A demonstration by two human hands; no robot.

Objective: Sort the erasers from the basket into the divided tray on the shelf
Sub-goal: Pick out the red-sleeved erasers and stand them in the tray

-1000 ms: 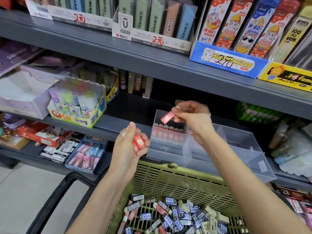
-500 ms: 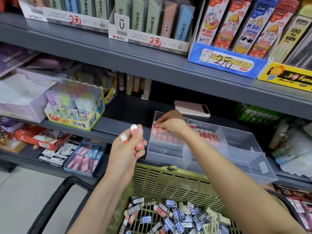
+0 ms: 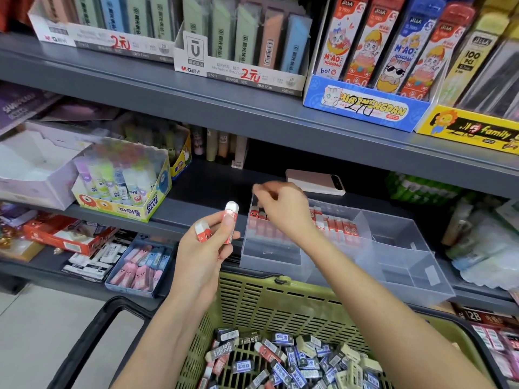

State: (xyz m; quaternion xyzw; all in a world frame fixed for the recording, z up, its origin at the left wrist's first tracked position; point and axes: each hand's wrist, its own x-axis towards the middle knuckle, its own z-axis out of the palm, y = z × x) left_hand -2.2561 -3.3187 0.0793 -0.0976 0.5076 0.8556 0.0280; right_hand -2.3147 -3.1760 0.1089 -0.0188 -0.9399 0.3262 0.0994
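My left hand (image 3: 206,248) grips two red-and-white erasers (image 3: 230,219) upright, in front of the shelf edge. My right hand (image 3: 282,211) hovers over the back left compartment of the clear divided tray (image 3: 398,234). Its fingers are curled and blurred, and I see nothing between them. A row of red-and-white erasers (image 3: 338,227) stands along the tray's back compartments. The green basket (image 3: 280,304) sits below the tray and holds several loose erasers (image 3: 295,360) in blue, black, red and cream wrappers.
A pink phone (image 3: 314,181) lies on the shelf behind the tray. A glue-stick box (image 3: 126,203) stands to the left. A small box of pink erasers (image 3: 140,270) sits on the lower shelf. The basket's black handle (image 3: 92,332) hangs at the left.
My right hand carried a red eraser down into the tray's back left compartment and has risen slightly without it. My left hand shifted its erasers so two stand up.
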